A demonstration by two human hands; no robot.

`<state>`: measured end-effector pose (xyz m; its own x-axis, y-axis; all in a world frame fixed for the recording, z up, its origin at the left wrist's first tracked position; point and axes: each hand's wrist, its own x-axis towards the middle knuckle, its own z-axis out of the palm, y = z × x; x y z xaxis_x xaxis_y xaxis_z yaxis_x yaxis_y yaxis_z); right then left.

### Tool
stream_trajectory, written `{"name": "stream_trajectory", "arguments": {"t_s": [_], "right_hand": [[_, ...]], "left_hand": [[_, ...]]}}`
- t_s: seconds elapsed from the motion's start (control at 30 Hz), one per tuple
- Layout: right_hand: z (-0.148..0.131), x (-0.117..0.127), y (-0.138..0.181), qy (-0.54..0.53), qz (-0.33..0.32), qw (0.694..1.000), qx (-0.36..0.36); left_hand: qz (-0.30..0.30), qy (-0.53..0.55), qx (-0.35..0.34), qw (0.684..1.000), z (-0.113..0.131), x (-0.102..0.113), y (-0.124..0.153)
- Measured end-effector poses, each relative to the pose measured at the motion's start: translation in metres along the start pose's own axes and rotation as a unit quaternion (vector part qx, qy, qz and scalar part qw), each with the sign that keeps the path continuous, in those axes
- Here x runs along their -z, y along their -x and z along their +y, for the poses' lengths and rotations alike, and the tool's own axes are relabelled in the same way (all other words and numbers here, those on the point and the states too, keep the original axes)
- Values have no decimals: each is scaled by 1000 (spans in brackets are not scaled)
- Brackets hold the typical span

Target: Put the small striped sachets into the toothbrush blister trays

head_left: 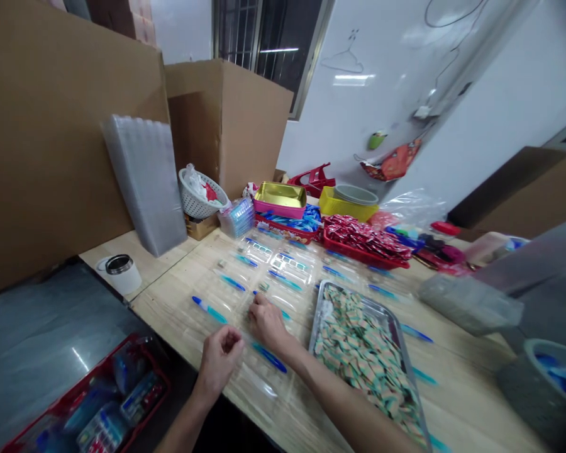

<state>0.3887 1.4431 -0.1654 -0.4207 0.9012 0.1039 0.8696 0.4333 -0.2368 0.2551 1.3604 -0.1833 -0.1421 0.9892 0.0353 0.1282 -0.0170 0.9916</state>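
My left hand (221, 357) is above the table's near edge, its fingers curled into a loose pinch; what they hold, if anything, is hidden. Further in, my right hand (268, 322) points its closed fingertips down at a clear plastic tray beside a blue pen. Whatever is between those fingertips cannot be made out. Clear plastic trays (259, 384) lie in rows, with blue and turquoise pens on them, such as one pen (270, 357) between my hands and another pen (209, 309) to the left. Right of my right hand, a metal tray (317, 314) holds many small green-and-beige pieces (363, 352).
A white mug (125, 277) stands at the left table edge, near a stack of clear plastic (146, 189). Along the back are a white basket (200, 198), a gold-lined pink box (280, 196) and red packets (363, 238). Below left is a red crate (158, 384); a grey bucket (523, 384) stands right.
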Motion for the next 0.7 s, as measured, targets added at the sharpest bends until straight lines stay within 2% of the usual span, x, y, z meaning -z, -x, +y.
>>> {"name": "stream_trajectory", "arguments": {"t_s": [0.23, 0.33, 0.4, 0.5, 0.57, 0.63, 0.7], "right_hand": [[-3, 6, 8, -1, -15, 1000, -8], [4, 24, 26, -29, 15, 999, -21], [17, 44, 46, -97, 60, 993, -26], [46, 80, 91, -191, 127, 972, -47], [71, 101, 123, -194, 146, 967, -75], [95, 114, 151, -170, 137, 970, -107], [113, 117, 171, -140, 117, 974, -130]], "left_hand": [[-22, 2, 8, 1000, 15, -3, 12], [-26, 3, 7, 1000, 21, -10, 13], [-48, -4, -2, 999, 25, -19, 10], [-105, -31, -25, 994, 33, -43, 9], [-148, -59, -45, 986, 40, -64, 9], [-183, -107, -76, 974, 48, -90, 9], [-206, -162, -122, 957, 54, -116, 8]]}}
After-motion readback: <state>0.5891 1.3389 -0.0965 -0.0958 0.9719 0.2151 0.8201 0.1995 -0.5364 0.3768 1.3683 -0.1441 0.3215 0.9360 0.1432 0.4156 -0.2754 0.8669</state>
